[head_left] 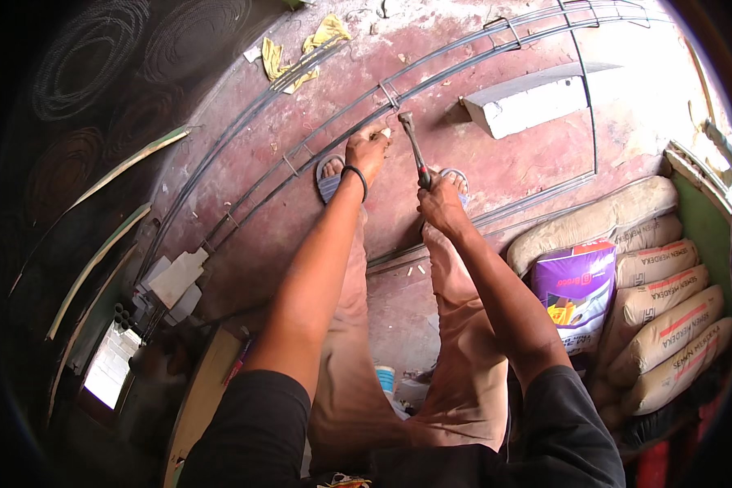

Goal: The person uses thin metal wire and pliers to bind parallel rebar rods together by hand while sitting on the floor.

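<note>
Far left in shadow: coils of wire (89,53) stacked against the wall, pale curved strips (98,260) below them. Further in, a yellow rag (301,53) lying crumpled on the reddish floor (529,163). Near centre, the left hand (368,150), black band at the wrist, pressed down onto the long rebar cage (333,122), fingers curled around a small pale piece right at the bars; whether pinched tight or just resting, cannot tell. Just beside it, the right hand (441,203), fingers wrapped firmly around the handle of a hammer (415,150), its head up close to the left fingertips and the bars. Sandalled feet under both hands. Beyond, a white block (529,102) lying on the floor. Far right, stacked cement sacks (667,317), a purple bag (577,293) leaning against them.
</note>
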